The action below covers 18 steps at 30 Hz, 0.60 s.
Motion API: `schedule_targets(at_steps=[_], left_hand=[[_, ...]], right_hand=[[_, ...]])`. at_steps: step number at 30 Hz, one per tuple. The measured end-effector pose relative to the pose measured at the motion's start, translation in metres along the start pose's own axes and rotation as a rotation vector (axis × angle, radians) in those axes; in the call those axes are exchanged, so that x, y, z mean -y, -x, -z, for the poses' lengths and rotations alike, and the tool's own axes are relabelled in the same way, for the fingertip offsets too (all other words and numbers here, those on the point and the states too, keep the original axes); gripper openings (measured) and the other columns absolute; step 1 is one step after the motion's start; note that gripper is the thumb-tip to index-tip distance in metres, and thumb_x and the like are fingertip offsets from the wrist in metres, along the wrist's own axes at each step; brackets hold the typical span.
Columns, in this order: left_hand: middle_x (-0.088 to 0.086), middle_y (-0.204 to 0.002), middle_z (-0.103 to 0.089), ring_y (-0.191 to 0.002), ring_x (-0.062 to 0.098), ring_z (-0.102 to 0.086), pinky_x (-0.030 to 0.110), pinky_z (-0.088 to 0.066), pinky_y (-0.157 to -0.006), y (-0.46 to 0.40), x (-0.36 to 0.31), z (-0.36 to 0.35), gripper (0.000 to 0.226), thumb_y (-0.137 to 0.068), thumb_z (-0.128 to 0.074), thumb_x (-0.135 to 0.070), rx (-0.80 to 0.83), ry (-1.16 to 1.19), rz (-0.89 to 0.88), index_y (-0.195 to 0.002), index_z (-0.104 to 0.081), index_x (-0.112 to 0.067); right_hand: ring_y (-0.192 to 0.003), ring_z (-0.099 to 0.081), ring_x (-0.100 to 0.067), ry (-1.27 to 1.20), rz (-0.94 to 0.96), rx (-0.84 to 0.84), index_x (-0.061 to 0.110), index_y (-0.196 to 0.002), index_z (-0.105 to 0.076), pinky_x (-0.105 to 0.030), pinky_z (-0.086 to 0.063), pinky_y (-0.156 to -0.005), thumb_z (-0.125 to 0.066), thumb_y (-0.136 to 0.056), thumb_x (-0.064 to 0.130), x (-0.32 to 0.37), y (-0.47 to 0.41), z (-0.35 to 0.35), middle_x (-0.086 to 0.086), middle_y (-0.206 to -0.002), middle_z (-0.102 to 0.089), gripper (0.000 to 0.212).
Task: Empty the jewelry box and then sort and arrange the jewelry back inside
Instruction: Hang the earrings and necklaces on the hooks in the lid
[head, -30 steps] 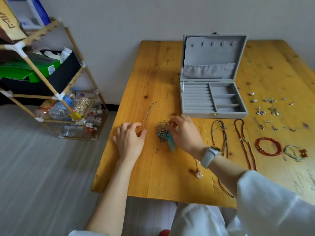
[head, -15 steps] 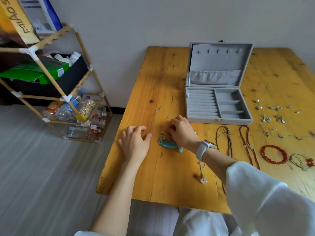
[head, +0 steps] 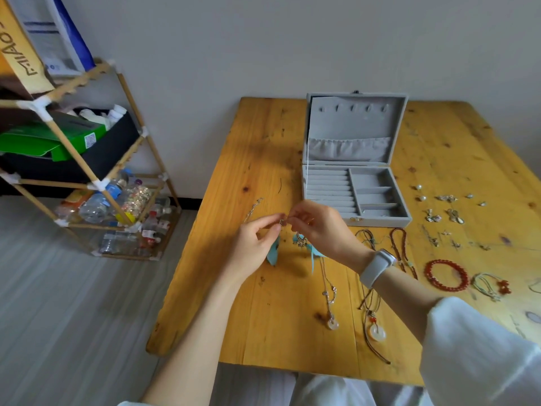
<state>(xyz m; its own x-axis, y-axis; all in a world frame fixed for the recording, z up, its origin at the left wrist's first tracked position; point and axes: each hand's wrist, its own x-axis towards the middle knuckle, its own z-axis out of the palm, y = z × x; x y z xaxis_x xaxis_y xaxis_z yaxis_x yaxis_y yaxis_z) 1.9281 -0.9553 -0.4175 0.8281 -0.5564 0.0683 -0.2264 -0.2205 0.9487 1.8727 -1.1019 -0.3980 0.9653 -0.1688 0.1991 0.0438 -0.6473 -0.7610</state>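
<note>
The right hand (head: 319, 230) hides part of the feather earrings (head: 301, 240).

both hands are up over the table, fingertips almost meeting in the middle. left hand (head: 257, 244) comes in from the lower left on a bare forearm, thumb and forefinger pinched together, other fingers curled loosely under. right hand (head: 319, 227) reaches across from the right, also pinching at the tips, knuckles up. right wrist is bent a bit, loose white sleeve bunched near the elbow.
</note>
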Motion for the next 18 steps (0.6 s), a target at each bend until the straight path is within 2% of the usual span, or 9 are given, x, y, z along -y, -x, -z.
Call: schedule_targets(at_steps=[3,5,8,11,15,18], left_hand=[[-0.016,-0.090,-0.064,-0.091,0.004,-0.060,0.017,-0.047,-0.083,-0.003,-0.002,-0.006,0.011,-0.087,-0.061,-0.017,-0.054,-0.018,0.006,-0.093,-0.065,-0.025],[-0.013,-0.083,-0.064,-0.082,0.004,-0.060,0.015,-0.046,-0.076,-0.006,-0.004,-0.009,0.011,-0.085,-0.064,-0.016,-0.052,-0.016,0.013,-0.082,-0.061,-0.027],[-0.004,-0.075,-0.057,-0.072,0.007,-0.053,0.008,-0.041,-0.064,-0.016,-0.013,-0.011,0.013,-0.086,-0.061,-0.012,-0.107,0.135,0.070,-0.076,-0.056,-0.018],[0.002,-0.076,-0.059,-0.072,0.011,-0.055,0.014,-0.042,-0.065,-0.036,-0.029,-0.011,0.011,-0.088,-0.058,-0.012,-0.140,0.238,0.133,-0.078,-0.057,-0.015],[0.001,-0.079,-0.061,-0.080,0.014,-0.056,0.027,-0.046,-0.075,-0.078,-0.056,-0.011,0.013,-0.091,-0.053,-0.013,-0.121,0.273,0.123,-0.085,-0.064,-0.017],[-0.004,-0.083,-0.062,-0.083,0.010,-0.056,0.023,-0.047,-0.074,-0.111,-0.070,-0.012,0.018,-0.093,-0.051,-0.012,-0.101,0.153,0.052,-0.099,-0.068,-0.013]], right_hand=[[-0.070,-0.061,-0.009,-0.038,-0.013,-0.044,0.009,-0.088,-0.061,-0.016,-0.049,-0.064,-0.057,-0.088,0.010,-0.001,0.000,0.009,0.002,-0.074,-0.062,0.004],[-0.064,-0.059,-0.006,-0.143,-0.050,-0.084,0.011,-0.083,-0.060,-0.015,-0.048,-0.063,-0.057,-0.088,0.008,-0.004,-0.001,0.015,0.001,-0.071,-0.062,0.006],[-0.059,-0.058,-0.006,-0.325,-0.148,-0.193,0.015,-0.075,-0.061,-0.016,-0.048,-0.060,-0.060,-0.086,0.007,-0.010,-0.007,0.029,-0.003,-0.069,-0.065,0.014],[-0.063,-0.055,-0.002,-0.300,-0.190,-0.303,0.016,-0.072,-0.065,-0.015,-0.044,-0.062,-0.065,-0.083,0.010,-0.014,-0.021,0.050,0.002,-0.073,-0.064,0.012],[-0.069,-0.051,-0.009,-0.163,-0.147,-0.351,0.014,-0.078,-0.066,-0.015,-0.041,-0.064,-0.065,-0.082,0.012,-0.018,-0.049,0.085,-0.005,-0.079,-0.060,0.004],[-0.069,-0.048,-0.014,-0.070,-0.115,-0.390,0.015,-0.079,-0.068,-0.022,-0.037,-0.067,-0.067,-0.081,0.010,-0.026,-0.076,0.108,-0.011,-0.080,-0.056,0.005]])
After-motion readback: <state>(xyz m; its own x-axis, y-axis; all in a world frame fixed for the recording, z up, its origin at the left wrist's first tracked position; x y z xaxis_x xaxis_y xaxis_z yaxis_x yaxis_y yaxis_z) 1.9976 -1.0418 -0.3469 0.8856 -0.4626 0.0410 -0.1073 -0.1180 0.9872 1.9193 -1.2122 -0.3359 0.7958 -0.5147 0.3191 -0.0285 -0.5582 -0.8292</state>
